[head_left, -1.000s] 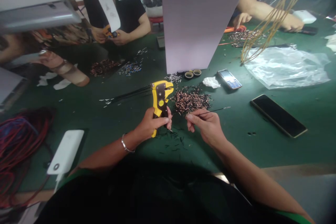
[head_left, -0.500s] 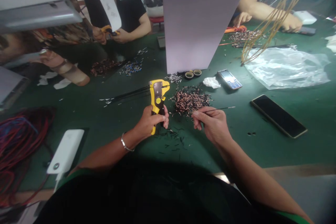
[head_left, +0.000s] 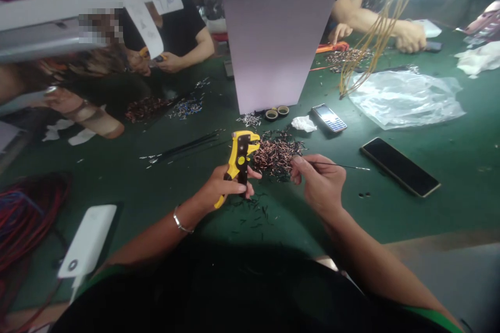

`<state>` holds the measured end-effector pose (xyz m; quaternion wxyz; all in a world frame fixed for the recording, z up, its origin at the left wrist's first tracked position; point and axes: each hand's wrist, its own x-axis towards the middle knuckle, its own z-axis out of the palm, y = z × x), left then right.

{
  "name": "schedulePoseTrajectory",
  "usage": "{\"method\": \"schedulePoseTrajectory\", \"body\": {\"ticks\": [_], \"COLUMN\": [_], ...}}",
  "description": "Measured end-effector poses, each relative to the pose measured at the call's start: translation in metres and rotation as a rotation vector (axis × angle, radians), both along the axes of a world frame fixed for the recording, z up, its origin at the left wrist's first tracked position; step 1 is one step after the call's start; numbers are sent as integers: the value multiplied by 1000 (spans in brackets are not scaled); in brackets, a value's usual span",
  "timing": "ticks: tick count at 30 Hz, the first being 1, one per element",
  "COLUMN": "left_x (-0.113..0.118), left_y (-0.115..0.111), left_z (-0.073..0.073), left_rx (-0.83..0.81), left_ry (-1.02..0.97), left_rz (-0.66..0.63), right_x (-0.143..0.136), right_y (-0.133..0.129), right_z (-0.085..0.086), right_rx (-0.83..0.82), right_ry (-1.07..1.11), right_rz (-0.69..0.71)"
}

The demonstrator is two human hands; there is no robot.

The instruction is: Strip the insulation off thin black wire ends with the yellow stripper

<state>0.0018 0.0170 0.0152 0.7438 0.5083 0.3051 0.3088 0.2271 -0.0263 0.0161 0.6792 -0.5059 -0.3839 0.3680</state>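
My left hand (head_left: 230, 183) is wrapped round the handles of a yellow-and-black wire stripper (head_left: 236, 158), its jaws pointing up and to the right. Between thumb and fingertips, my right hand (head_left: 322, 179) pinches a thin black wire (head_left: 344, 165), whose pale tip sticks out to the right. A heap of short wire offcuts (head_left: 277, 153) with coppery ends lies just beyond and between both hands. Small black scraps (head_left: 252, 210) are scattered on the green table nearer me. Several longer black wires (head_left: 187, 146) with pale ends lie left of the stripper.
Behind the heap are small metal terminals (head_left: 250, 119), two tape rolls (head_left: 276, 112), crumpled tissue (head_left: 303, 124) and a keypad phone (head_left: 328, 117). A black smartphone (head_left: 400, 166) and plastic bag (head_left: 406, 99) lie right. A power bank (head_left: 88, 239) and red cables (head_left: 31, 218) lie left. Co-workers sit opposite, beyond a divider (head_left: 269, 47).
The wire stripper has tilted to the right and its jaws are closer to the heap. My right hand still holds the black wire. The whole view has shifted slightly.
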Motion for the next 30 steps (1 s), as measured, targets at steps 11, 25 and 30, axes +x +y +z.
{"method": "schedulePoseTrajectory", "body": {"ticks": [11,25,30], "left_x": [4,3,4], "left_y": [-7,-3,-7], "left_z": [1,4,2], "left_rx": [-108,-184,-156], "left_ry": [-77,-210,-157], "left_rz": [-113,-170,-182], "right_x": [-1,-2,-8], "right_y": [-6,-6,-13], "right_z": [2,5,12], "right_rx": [57,56,258], "right_ry": [-239,-467,-661], "right_rz": [-87,-53,-40]}}
